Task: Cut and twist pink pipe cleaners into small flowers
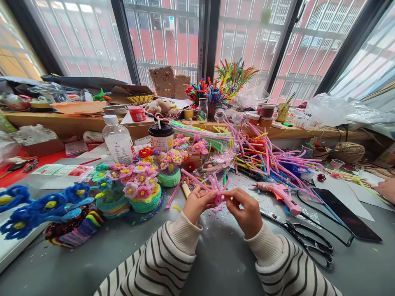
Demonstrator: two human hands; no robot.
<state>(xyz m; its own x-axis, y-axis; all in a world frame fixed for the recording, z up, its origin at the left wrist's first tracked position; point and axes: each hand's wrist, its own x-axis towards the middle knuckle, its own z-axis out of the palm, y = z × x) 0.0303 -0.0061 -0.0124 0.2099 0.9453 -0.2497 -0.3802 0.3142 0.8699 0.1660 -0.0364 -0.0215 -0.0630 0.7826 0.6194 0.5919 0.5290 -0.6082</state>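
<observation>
Between my hands is a pink pipe-cleaner flower (219, 198), with several loose stems sticking up and outward from it. My left hand (199, 202) pinches it from the left side, thumb and forefinger pressed together. From the right, my right hand (245, 210) grips its edge between thumb and fingertips. Finished pipe-cleaner flowers in pink and yellow (142, 177) stand in a coiled pot (145, 201) to the left of my hands. Farther left, blue pipe-cleaner flowers (51, 203) lean out of a striped coiled pot (77, 230).
A pink glue gun (279, 193), black-handled scissors (308, 242) and a phone (345, 213) lie to the right. Behind are loose pipe cleaners (271, 158), a lidded cup (161, 137) and a plastic bottle (117, 139). Another person's hand (385, 189) shows at the right edge.
</observation>
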